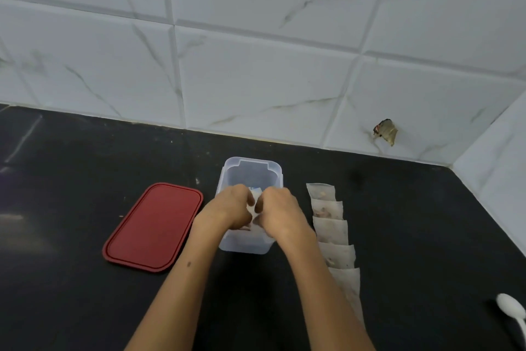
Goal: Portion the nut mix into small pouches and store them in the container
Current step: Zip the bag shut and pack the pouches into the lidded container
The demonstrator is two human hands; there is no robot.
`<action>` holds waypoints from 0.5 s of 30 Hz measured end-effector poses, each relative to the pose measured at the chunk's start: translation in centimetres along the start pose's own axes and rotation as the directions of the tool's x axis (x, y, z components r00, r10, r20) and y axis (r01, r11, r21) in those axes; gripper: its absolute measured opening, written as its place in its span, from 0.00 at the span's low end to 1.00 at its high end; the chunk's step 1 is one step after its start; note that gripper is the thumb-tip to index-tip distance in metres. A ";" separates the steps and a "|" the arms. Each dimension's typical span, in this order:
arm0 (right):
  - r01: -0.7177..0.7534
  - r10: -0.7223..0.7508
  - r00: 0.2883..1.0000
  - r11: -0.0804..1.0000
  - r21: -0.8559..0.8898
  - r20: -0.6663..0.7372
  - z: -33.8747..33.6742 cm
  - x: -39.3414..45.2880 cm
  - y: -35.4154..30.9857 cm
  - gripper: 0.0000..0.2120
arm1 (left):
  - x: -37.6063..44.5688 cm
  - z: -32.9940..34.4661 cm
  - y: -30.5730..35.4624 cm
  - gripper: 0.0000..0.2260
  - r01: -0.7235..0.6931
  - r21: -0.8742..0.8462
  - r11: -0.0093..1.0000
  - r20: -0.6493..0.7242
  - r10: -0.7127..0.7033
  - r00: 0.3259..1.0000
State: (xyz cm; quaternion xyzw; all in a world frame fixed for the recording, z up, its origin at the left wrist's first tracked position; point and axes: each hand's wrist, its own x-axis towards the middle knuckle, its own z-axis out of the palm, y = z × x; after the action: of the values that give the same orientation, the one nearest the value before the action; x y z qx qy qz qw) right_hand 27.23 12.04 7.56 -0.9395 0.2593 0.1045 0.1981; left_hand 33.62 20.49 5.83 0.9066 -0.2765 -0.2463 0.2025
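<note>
The left hand (pixel 227 208) and the right hand (pixel 280 210) both pinch one small white pouch (pixel 254 202) over the clear container (pixel 250 177). A red lid (pixel 155 227) lies to its left. More pouches (pixel 331 228) lie in a row on the black bench (pixel 427 237).

Both hands, the left hand (pixel 227 208) and the right hand (pixel 280 210), cover the near half of the clear container (pixel 250 171), so what lies inside under them cannot be made out. The small white pouch (pixel 254 200) pinched between them shows only as a sliver. The right forearm hides the nearest pouches in the row (pixel 331 227) just right of it. Far right of the hands, the white spoon (pixel 512 311) is cut by the edge.
</note>
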 end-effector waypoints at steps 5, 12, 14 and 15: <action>0.119 -0.058 0.966 0.964 0.236 -0.250 -2.4 -3.6 5.1 0.10 | -2.2 1.6 2.6 0.10 -0.225 -0.366 0.903 -0.357 0.087 0.930; -0.102 0.271 0.901 0.891 0.443 -0.338 0.1 -6.7 14.9 0.06 | -2.7 9.3 7.1 0.04 -0.122 -0.502 0.856 -0.180 0.034 0.983; -0.226 0.379 0.883 0.861 0.456 -0.278 1.9 -6.7 17.0 0.06 | -2.5 11.4 7.5 0.07 -0.014 -0.461 0.887 -0.101 -0.036 0.994; -0.265 0.419 0.874 0.836 0.480 -0.247 2.7 -6.7 17.7 0.07 | -2.4 12.3 7.5 0.08 0.030 -0.438 0.899 -0.070 -0.068 0.995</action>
State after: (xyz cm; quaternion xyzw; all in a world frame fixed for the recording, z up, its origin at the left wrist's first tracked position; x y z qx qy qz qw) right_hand 11.97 2.25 1.51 -0.8127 0.4722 -0.0860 0.3304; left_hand 21.98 13.36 0.56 0.8544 -0.1827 -0.2689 0.4053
